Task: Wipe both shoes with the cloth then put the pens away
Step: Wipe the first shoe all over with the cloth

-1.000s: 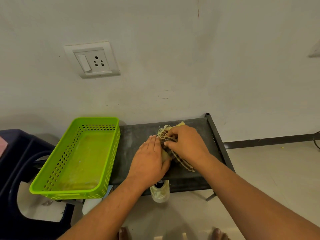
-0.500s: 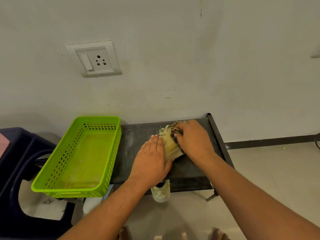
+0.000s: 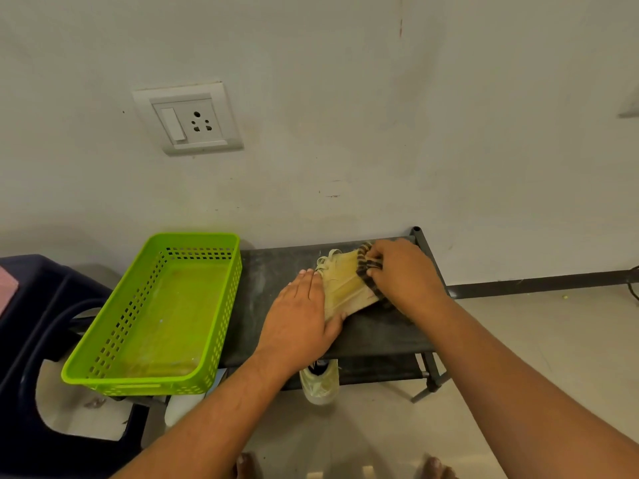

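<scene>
Shelf [image 3: 380,337], left grip [image 3: 297,316] flat on shoe [image 3: 342,285], right grip [image 3: 404,271] clutching cloth [image 3: 363,254]

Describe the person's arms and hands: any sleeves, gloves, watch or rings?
No sleeves in view: left forearm and right forearm are bare to the frame edge. Left hand and right hand wear no gloves; no watch, bracelet or ring shows.

A low dark rack [image 3: 380,335] stands on the pale floor [image 3: 518,344] against the wall. On its dusty top shelf a pale yellow shoe [image 3: 345,288] lies on its side, toward the right end. A bright green basket [image 3: 152,383] sits over the rack's left end and overhangs it to the left. On the lower tier [image 3: 380,371] a second shoe [image 3: 320,383] pokes out past the front edge.
</scene>
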